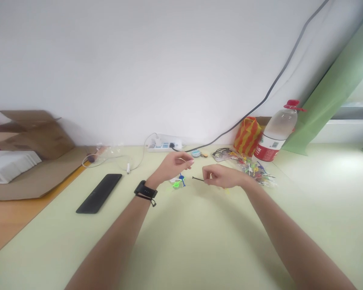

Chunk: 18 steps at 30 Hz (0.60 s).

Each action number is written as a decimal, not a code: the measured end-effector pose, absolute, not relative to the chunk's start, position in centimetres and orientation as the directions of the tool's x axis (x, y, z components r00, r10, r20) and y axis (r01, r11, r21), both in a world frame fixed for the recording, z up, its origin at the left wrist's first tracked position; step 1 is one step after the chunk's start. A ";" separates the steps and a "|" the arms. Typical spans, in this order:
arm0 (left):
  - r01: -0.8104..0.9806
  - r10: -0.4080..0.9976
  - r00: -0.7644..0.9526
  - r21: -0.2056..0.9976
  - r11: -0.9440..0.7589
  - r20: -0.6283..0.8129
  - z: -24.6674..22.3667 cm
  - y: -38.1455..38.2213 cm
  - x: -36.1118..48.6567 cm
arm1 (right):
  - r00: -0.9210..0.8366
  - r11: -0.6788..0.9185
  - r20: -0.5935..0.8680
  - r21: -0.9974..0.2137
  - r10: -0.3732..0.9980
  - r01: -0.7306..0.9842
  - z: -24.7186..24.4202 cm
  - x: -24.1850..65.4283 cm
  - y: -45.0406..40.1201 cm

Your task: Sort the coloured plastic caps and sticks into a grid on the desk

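Observation:
My right hand (219,175) is closed in a pinch on one end of a thin black stick (197,179), whose other end points left above the table. My left hand (176,164) is raised a little to the left, thumb and forefinger brought together. Anything between those fingertips is too small to make out. Just below my left hand lie a bright green plastic piece (176,185) and a blue plastic piece (182,178), beside a whitish bit partly hidden by the hand. A black band is on my left wrist.
Small coloured plastic pieces in clear bags (255,171) lie right, before a large bottle (274,135) and a red-yellow striped bag (247,136). A power strip (165,144) with cables sits against the wall. At left are a black flat case (99,193) and an open cardboard box (45,131).

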State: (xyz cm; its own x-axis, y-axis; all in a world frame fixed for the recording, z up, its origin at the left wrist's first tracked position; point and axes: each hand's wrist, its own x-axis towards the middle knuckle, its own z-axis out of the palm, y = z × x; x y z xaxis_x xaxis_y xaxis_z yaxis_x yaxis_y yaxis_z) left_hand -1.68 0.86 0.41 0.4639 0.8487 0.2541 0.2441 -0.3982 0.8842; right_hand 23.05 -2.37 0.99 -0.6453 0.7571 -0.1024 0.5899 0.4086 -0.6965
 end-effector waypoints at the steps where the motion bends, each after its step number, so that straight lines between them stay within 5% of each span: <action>1: 0.223 0.853 0.460 0.898 -0.379 0.246 0.7 0.8 -1.7 | -0.642 0.404 -0.080 -0.716 0.763 0.569 1.4 23.1 -2.5; 9: 0.119 0.835 0.516 0.950 -0.290 0.191 1.7 0.0 -1.4 | -0.678 0.359 -0.030 -0.830 0.734 0.426 2.6 22.4 -3.4; 18: 0.000 0.772 0.613 0.978 -0.209 0.166 1.7 -0.1 -1.4 | -0.571 0.454 0.210 -0.829 0.794 0.326 3.5 21.5 -3.8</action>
